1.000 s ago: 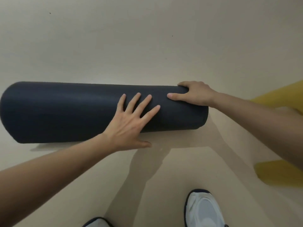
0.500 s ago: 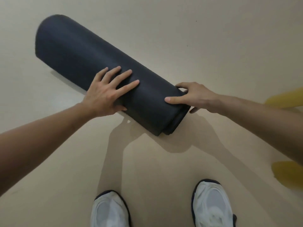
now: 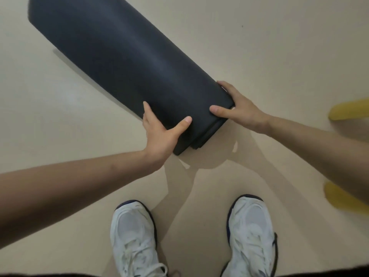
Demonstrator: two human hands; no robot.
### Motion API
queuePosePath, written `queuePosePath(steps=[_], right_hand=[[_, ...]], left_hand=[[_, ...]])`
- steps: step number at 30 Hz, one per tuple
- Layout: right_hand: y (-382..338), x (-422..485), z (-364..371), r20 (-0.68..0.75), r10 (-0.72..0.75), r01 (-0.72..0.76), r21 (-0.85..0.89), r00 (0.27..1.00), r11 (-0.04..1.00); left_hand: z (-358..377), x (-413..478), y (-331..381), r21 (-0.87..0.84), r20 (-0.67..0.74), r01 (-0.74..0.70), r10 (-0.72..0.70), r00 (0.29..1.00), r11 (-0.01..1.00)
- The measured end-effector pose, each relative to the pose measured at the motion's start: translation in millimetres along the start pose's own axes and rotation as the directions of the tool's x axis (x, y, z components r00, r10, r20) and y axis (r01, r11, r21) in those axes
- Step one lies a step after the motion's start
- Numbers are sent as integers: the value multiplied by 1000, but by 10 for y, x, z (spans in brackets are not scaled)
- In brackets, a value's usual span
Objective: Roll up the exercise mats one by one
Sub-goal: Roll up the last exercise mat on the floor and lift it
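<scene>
Looked like some kind of indoor workout room, maybe a gym or studio, couldn't say for sure. Smooth plain beige floor [image 3: 60,120] everywhere, a big rolled dark exercise mat [image 3: 129,56], blurry yellow things [image 3: 350,109] at the right edge, and the person had white sneakers [image 3: 133,232] on.

Mat [image 3: 129,62] ahead of shoes [image 3: 133,232] (floor [image 3: 269,47] beneath)

The rolled mat [image 3: 129,62] runs past the top edge and hides most fingers of the left hand [image 3: 159,134]
</scene>
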State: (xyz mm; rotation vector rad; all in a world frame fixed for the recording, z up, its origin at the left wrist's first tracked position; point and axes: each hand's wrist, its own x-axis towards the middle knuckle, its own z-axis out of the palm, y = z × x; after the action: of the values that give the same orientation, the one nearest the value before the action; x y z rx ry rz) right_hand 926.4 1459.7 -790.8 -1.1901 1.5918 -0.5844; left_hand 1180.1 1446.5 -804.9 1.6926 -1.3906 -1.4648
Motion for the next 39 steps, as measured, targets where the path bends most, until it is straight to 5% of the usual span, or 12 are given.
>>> queuePosePath(steps=[9,17,29,33,39], right_hand=[[20,48,-69,-44,-4,17,307,999,952],[-298,-48,-110,-128,60,-7,377,990,926],[-1316,-484,170,47,240,-222,582,970,782],[-1799,-728,273,8,347,-258,683,938,683],[-2458,-1309,163,28,414,-330,655,910,680]], left_hand=[[222,92,149,-293,110,46,-14,994,955],[162,-78,436,-276,50,24,-10,999,961],[-753,-539,1166,-146,-22,120,-125,992,982],[-968,-945,1562,-12,-11,116,-116,993,993],[-1364,-1450,2232,216,54,79,-93,994,973]])
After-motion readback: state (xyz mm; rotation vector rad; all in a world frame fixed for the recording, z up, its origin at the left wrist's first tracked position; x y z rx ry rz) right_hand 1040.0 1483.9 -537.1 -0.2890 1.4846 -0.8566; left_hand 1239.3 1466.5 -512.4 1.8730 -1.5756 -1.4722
